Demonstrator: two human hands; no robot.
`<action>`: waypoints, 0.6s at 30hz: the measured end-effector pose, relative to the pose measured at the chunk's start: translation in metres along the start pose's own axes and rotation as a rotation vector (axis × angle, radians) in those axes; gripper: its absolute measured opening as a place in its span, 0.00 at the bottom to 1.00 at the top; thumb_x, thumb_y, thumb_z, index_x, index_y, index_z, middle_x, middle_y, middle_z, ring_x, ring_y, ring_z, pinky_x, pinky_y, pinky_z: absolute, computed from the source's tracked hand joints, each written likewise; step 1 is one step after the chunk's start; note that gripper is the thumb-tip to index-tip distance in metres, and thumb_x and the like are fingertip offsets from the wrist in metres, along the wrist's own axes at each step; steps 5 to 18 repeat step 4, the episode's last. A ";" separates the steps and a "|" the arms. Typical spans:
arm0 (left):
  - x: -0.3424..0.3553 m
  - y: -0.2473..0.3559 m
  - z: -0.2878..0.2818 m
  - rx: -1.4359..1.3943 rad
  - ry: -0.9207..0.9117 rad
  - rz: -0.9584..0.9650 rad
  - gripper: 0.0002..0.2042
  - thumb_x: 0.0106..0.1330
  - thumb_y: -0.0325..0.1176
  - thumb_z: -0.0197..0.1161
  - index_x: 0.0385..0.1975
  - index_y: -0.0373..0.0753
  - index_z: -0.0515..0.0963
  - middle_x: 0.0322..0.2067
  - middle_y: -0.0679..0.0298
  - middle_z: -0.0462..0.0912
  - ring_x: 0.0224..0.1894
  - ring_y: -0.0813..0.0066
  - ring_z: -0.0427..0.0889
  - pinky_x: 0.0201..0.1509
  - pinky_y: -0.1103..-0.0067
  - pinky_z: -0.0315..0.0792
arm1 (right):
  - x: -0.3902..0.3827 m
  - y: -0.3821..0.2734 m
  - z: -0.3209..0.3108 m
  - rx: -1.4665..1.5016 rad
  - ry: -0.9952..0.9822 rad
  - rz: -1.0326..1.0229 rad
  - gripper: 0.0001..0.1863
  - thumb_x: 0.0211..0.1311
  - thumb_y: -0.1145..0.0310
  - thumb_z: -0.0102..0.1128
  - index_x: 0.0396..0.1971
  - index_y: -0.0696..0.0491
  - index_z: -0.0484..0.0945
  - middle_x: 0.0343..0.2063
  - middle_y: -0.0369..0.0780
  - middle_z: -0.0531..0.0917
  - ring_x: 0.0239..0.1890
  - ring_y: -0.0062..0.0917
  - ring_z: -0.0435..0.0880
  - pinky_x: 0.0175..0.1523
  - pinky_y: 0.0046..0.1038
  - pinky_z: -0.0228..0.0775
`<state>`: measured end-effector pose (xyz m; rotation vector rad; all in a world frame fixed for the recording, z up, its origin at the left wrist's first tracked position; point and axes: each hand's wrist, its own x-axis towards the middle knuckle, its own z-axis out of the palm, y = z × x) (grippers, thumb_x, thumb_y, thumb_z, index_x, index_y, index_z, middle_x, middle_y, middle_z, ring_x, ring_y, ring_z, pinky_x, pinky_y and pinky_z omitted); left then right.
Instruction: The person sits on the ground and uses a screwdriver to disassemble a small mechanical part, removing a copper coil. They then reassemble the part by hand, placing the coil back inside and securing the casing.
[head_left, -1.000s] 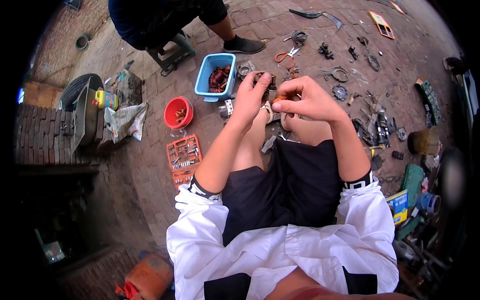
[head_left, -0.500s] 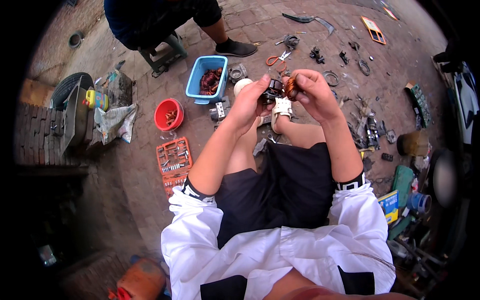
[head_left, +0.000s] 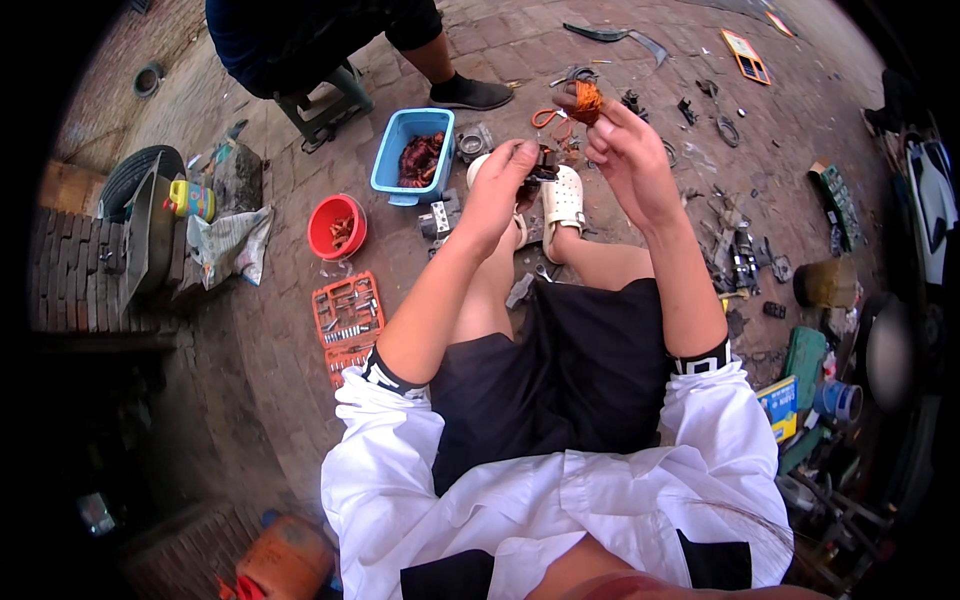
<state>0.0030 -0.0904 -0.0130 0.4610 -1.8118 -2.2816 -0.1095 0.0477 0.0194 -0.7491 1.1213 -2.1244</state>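
Note:
In my left hand (head_left: 495,195) is a dark metal motor part (head_left: 543,172), gripped over my shins; my fingers cover much of it. Up and to the right, my right hand (head_left: 632,160) holds a small coil of orange copper wire (head_left: 588,101) at its fingertips. The coil is apart from the dark part. Beyond my left hand stands a blue plastic basin (head_left: 408,198) with reddish-brown coils inside. A red bucket (head_left: 314,232) with copper-coloured pieces is to its near left.
An orange socket set (head_left: 348,305) lies left of my legs. Orange-handled scissors (head_left: 545,118), a sickle (head_left: 648,46) and loose metal parts (head_left: 742,262) are scattered over the bricks. Another person sits on a green stool (head_left: 340,110) at the far left.
My right hand has moved up and away from my left, carrying the copper coil off the dark part. My left hand has barely moved and keeps its grip.

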 end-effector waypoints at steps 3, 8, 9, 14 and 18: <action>-0.003 -0.003 -0.002 -0.138 0.028 0.036 0.16 0.69 0.47 0.49 0.41 0.40 0.72 0.32 0.68 0.78 0.27 0.84 0.68 0.30 0.86 0.63 | 0.000 0.018 -0.003 -0.631 -0.068 -0.132 0.22 0.59 0.70 0.53 0.55 0.55 0.69 0.46 0.33 0.77 0.25 0.12 0.63 0.32 0.16 0.60; -0.002 -0.004 -0.003 -0.244 0.032 0.058 0.16 0.68 0.47 0.52 0.41 0.40 0.72 0.27 0.71 0.74 0.25 0.86 0.68 0.25 0.86 0.61 | 0.000 0.020 -0.003 -0.630 -0.069 -0.133 0.22 0.59 0.70 0.53 0.55 0.55 0.69 0.46 0.33 0.77 0.25 0.12 0.63 0.32 0.16 0.60; -0.002 -0.004 -0.003 -0.244 0.032 0.058 0.16 0.68 0.47 0.52 0.41 0.40 0.72 0.27 0.71 0.74 0.25 0.86 0.68 0.25 0.86 0.61 | 0.000 0.020 -0.003 -0.630 -0.069 -0.133 0.22 0.59 0.70 0.53 0.55 0.55 0.69 0.46 0.33 0.77 0.25 0.12 0.63 0.32 0.16 0.60; -0.002 -0.004 -0.003 -0.244 0.032 0.058 0.16 0.68 0.47 0.52 0.41 0.40 0.72 0.27 0.71 0.74 0.25 0.86 0.68 0.25 0.86 0.61 | 0.000 0.020 -0.003 -0.630 -0.069 -0.133 0.22 0.59 0.70 0.53 0.55 0.55 0.69 0.46 0.33 0.77 0.25 0.12 0.63 0.32 0.16 0.60; -0.002 -0.004 -0.003 -0.244 0.032 0.058 0.16 0.68 0.47 0.52 0.41 0.40 0.72 0.27 0.71 0.74 0.25 0.86 0.68 0.25 0.86 0.61 | 0.000 0.020 -0.003 -0.630 -0.069 -0.133 0.22 0.59 0.70 0.53 0.55 0.55 0.69 0.46 0.33 0.77 0.25 0.12 0.63 0.32 0.16 0.60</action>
